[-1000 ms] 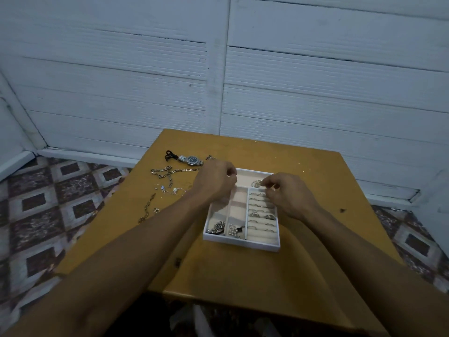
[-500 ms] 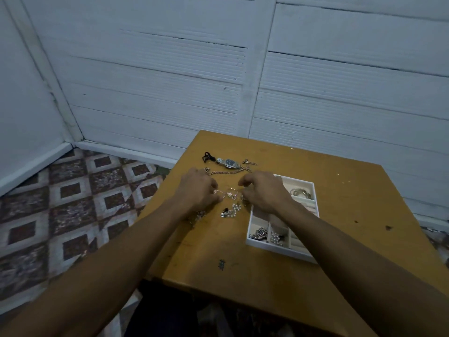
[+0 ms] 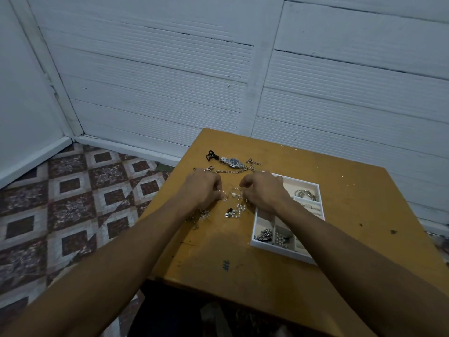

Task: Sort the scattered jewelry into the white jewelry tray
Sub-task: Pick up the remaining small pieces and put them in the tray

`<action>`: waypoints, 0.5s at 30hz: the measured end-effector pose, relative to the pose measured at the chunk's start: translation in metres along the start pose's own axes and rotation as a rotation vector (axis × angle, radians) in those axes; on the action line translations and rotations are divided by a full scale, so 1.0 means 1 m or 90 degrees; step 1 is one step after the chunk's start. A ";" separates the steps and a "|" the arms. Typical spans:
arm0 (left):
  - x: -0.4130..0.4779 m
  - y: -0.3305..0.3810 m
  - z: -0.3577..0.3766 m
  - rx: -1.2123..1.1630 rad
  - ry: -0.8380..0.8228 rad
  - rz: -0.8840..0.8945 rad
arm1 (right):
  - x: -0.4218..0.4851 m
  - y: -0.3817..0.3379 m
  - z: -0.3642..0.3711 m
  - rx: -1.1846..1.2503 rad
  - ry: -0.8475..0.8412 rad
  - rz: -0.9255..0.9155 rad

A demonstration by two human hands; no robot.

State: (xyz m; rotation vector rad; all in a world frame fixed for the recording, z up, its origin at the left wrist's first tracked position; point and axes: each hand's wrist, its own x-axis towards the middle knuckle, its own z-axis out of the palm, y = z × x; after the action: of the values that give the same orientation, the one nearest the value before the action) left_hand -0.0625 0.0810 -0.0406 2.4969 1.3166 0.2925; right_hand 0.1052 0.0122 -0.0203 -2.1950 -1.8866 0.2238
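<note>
On the wooden table, just left of the tray: both hands on a beaded chain.

L hand & R hand are knuckles-up w/ fingers curled, tips pinching opposite ends of a thin beaded chain strung between them. White jewelry tray sits under the R wrist; bangles in a far compartment, small pcs in the near ones. Loose on the table: pearl cluster near the hands, link chain & watch beyond them, black item beside the watch.
</note>
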 end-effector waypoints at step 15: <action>-0.023 -0.021 -0.020 -0.141 0.044 -0.018 | 0.012 -0.010 0.009 -0.085 -0.055 0.020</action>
State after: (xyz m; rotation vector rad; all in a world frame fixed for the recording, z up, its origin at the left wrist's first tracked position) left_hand -0.0977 0.0767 -0.0304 2.3003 1.2697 0.4929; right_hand 0.0957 0.0261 -0.0257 -2.3382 -1.9674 0.2056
